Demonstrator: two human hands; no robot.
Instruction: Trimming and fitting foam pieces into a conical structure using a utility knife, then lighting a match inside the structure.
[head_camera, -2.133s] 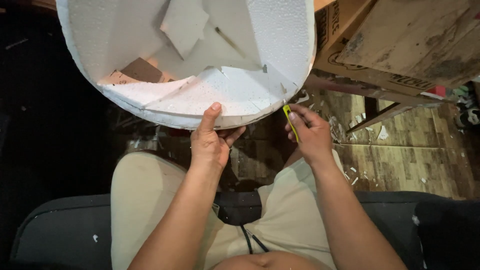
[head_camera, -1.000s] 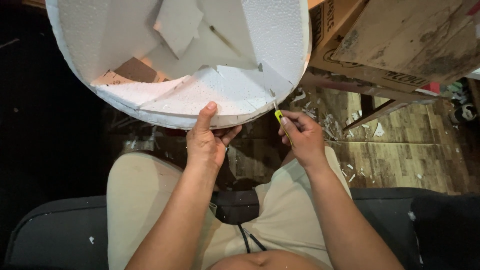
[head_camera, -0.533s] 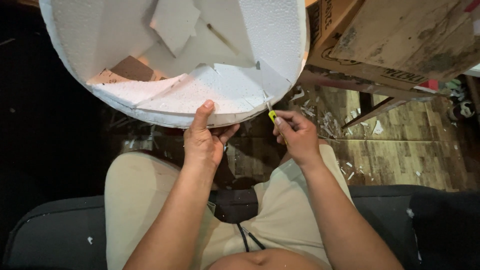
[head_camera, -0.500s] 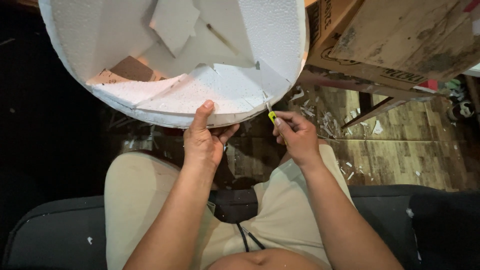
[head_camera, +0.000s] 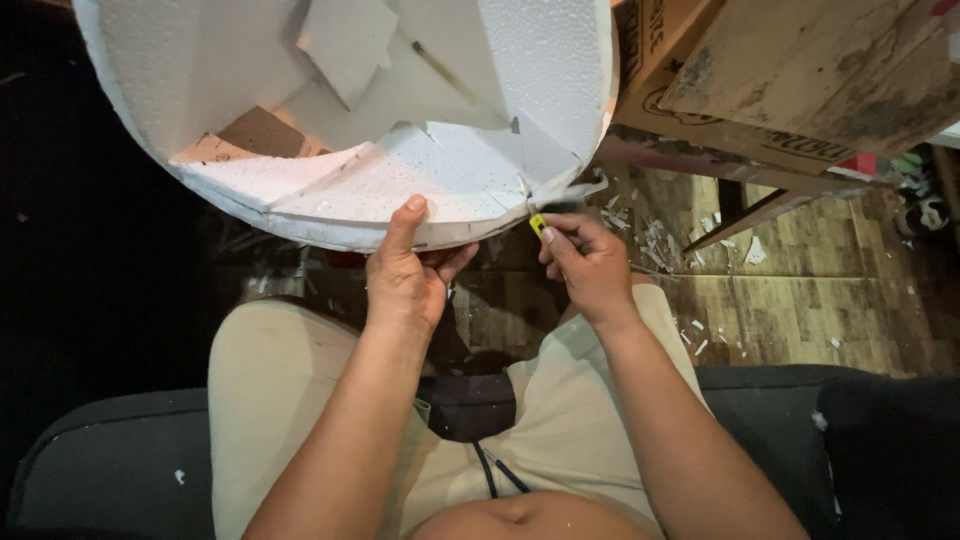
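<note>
A large white foam bowl shape (head_camera: 340, 110), built from flat cut panels, fills the far left and centre of the view, above the person's knees. To its right, cardboard boxes (head_camera: 800, 80) lean over a wooden floor (head_camera: 800, 310) littered with white scraps. The left hand (head_camera: 405, 275) grips the foam's near rim, thumb up on the inner face, fingers curled underneath. The right hand (head_camera: 590, 265) has its fingers pinched closed on a small yellow cutter (head_camera: 540, 222), its tip touching the rim's right edge.
</note>
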